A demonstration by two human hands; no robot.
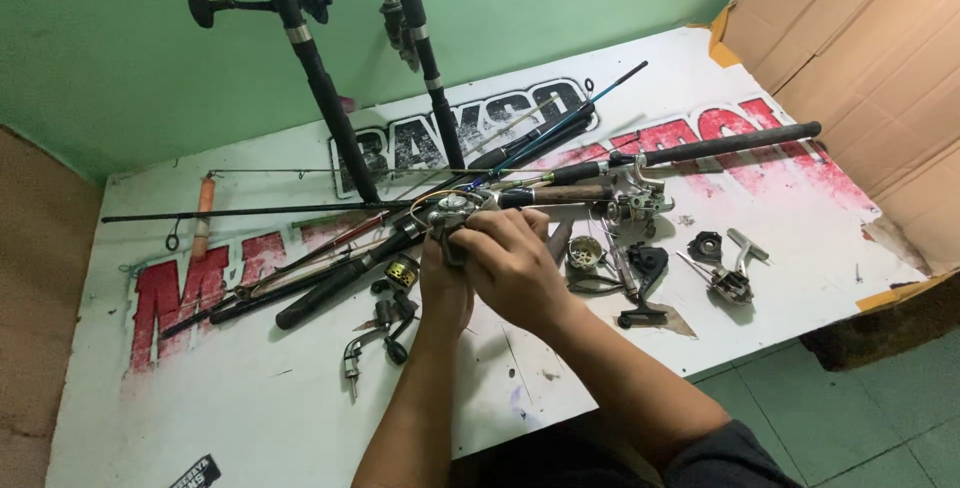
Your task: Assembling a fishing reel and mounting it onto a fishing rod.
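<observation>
Head view: both hands hold a small metal spinning reel body point(450, 214) just above the white tabletop point(250, 398), left hand point(443, 283) cupping it from below, right hand point(512, 260) with fingers curled tight over its top. Looks rigid, fairly light, likely greasy with fiddly small parts; best gripped by the housing, not the thin bail wire. Loose reel parts point(640, 268) and fishing rods point(330, 278) lie around.

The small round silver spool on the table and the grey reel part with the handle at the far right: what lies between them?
In the head view, between the silver spool and the grey reel part lie a black reel body with crank and a small black round piece.
</observation>
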